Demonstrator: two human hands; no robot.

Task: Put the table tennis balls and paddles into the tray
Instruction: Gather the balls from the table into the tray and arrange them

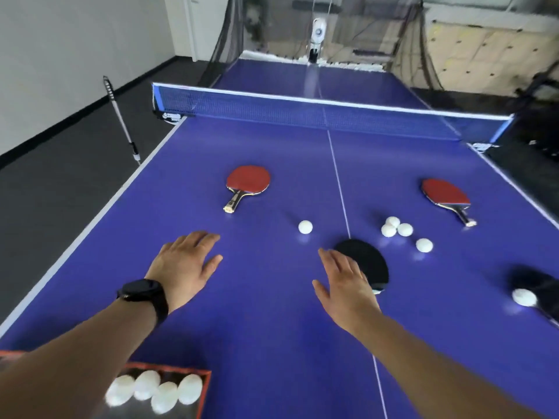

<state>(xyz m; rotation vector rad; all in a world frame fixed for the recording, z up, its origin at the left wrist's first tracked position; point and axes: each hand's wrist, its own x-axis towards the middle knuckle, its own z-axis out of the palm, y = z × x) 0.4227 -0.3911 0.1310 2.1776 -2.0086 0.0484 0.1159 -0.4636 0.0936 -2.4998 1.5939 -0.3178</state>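
On the blue table lie two red paddles, one left of the centre line [248, 183] and one at the far right [447, 195]. A black paddle [367, 261] lies just right of the centre line, partly under my right hand [344, 285], which is open with fingers spread. My left hand [184, 264] hovers open over bare table, a black watch on its wrist. A single white ball [305, 227] sits between the hands; a cluster of three balls [394, 227] and a fourth [424, 245] lie to the right. The red-rimmed tray [203, 385] at bottom left holds several balls.
Another black paddle [541, 285] with a white ball [524, 297] against it lies at the right edge. The net [302, 111] crosses the table beyond. A ball-feeding machine [316, 37] stands at the far end. A pole [121, 119] leans left of the table.
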